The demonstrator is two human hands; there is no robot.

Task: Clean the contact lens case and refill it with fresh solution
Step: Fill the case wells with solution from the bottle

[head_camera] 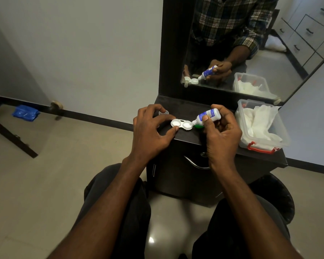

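While my right hand (221, 131) tips the bottle (208, 115) nozzle-down at the case (181, 124), I judge the step in hand to be the refill, or possibly a rinse; I cannot tell which. The case lies open on the dark desk (187, 136), both wells uncapped, with the nozzle just at its 3 o'clock edge, over the right well. My right fingers and thumb are curled round the bottle's body. My left hand (151, 131) sits at the case's 9 o'clock, thumb tip touching its near left rim to steady it, fingers arched above and holding nothing that I can see.

Next I would squeeze gently, fill the right well, then shift the nozzle toward 9 o'clock for the left one, keeping the tip off the plastic.

One clear cap (164, 112) shows at the case's 11 o'clock, half behind my left fingers. Something green (197, 126) peeks out under the bottle; probably the other cap, mostly hidden. Whether liquid is in either well I cannot make out. A tub (258, 146) of tissues stands at 3 o'clock.
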